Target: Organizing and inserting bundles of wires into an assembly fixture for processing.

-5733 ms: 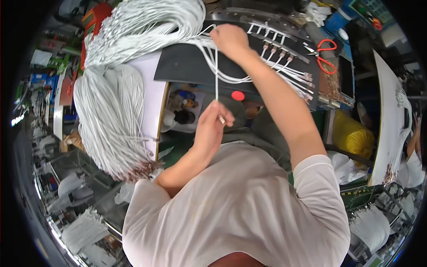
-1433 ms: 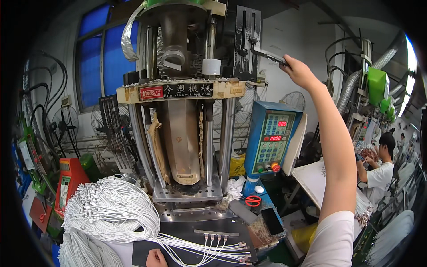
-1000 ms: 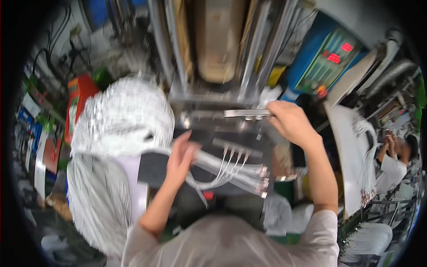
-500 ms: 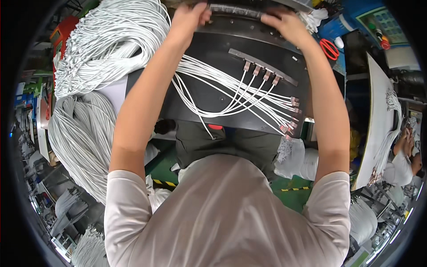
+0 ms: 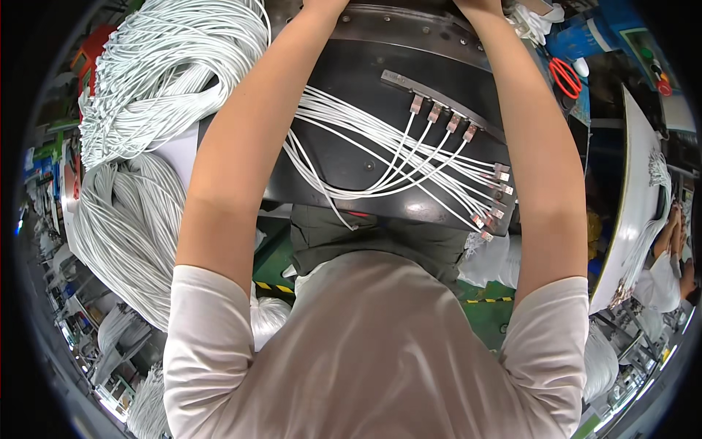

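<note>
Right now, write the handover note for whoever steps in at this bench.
Left hand and right hand: both stretched to the far edge of the dark work plate, mostly cut off by the top of the picture, so grip cannot be told.
White cables: fanned over the plate; four ends sit in the metal strip, the other connector ends lie loose at the right edge.
Spare cable bundles are piled left.
Red scissors lie right.

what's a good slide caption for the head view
Both arms stretch over a black plate strewn with white cables, hands out of frame, cable bundles at left.
</note>
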### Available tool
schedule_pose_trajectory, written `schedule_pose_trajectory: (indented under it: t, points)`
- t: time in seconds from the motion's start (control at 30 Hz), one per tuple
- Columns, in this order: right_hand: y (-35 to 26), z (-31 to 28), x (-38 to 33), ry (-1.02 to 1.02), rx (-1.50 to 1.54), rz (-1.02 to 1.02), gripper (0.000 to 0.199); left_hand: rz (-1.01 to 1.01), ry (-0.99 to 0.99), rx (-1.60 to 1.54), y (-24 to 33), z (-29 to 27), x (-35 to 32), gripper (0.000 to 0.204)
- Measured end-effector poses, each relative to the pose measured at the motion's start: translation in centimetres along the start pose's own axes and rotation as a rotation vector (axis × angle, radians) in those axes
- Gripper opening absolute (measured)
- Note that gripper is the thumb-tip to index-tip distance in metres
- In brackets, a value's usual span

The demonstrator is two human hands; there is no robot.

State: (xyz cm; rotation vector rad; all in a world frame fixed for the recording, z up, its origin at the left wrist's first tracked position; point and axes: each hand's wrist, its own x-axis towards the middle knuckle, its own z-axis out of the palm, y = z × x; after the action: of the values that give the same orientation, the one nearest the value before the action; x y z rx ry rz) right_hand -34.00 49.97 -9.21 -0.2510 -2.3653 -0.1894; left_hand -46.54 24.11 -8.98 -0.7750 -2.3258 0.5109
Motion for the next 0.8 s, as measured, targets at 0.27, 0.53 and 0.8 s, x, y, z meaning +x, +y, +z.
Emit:
schedule_pose_trajectory:
  t: [0.27,0.53,0.8]
  points:
    - [0.7,-4.6,0.1,-0.236,0.63,0.09,0.032,0.057,0.094,-0.103,1.0,0.1,-0.3,0.038]
    - [-3.8,-7.4,-0.7,-0.284,0.059,-0.068,0.033,0.2,0.027,-0.036,-0.4,-6.0,-3.6,0.048]
    - [-7.8,-13.6,-0.6,-0.196,0.433,0.073,0.038,0.249,0.01,-0.142,-1.3,-9.2,-4.1,0.049]
